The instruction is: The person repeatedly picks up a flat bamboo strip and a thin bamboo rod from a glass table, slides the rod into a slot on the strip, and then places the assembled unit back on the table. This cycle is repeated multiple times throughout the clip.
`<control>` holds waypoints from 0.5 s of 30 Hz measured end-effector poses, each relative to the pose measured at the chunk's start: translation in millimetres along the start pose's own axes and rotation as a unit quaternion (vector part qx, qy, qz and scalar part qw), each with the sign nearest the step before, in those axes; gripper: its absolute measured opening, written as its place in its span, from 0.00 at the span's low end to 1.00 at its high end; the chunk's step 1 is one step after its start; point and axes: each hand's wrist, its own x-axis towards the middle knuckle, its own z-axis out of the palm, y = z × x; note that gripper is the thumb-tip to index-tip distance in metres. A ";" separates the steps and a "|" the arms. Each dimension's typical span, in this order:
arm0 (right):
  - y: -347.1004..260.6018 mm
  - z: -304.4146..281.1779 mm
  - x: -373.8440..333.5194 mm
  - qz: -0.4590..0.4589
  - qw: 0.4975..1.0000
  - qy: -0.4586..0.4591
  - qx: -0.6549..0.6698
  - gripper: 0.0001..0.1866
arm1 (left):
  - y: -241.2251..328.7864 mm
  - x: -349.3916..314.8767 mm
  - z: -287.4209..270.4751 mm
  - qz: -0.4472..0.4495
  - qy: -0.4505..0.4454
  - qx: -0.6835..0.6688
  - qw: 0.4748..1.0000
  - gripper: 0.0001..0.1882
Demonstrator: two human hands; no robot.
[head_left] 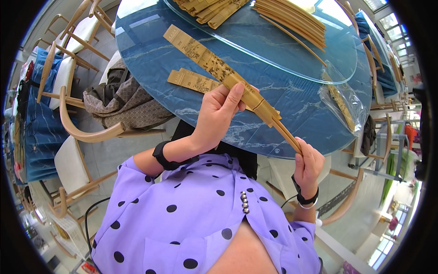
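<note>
My left hand [218, 112] is closed round a long gold paper chopstick sleeve [200, 55] with dark printed pictures, its thumb pressed on top. Thin wooden chopsticks [286, 135] stick out of the sleeve's lower right end. My right hand [308, 165] pinches their outer ends near the table's front edge. How far they reach inside the sleeve is hidden. Beneath my left hand, more gold sleeves [190, 81] lie on the blue table, partly covered by the hand and the held sleeve.
On the glass turntable [255, 54] lie a pile of gold sleeves [212, 13] and a stack of loose chopsticks [296, 23]. A clear plastic bag [351, 102] with a gold packet rests at the blue table's [159, 50] right. Left stands a wooden chair [68, 114] beside a patterned bag [125, 98].
</note>
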 end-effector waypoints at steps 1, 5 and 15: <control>0.2 0.0 0.7 -0.004 1.000 0.002 0.000 0.16 | 1.2 0.9 0.0 -0.002 -0.002 -0.009 1.000 0.19; -0.1 -3.6 3.1 -0.004 1.000 0.006 0.004 0.16 | 8.1 7.7 0.7 0.029 0.028 0.000 0.999 0.18; 1.1 -0.8 14.0 0.004 1.000 -0.002 0.001 0.16 | 5.0 10.2 -5.7 0.026 0.009 0.024 0.999 0.18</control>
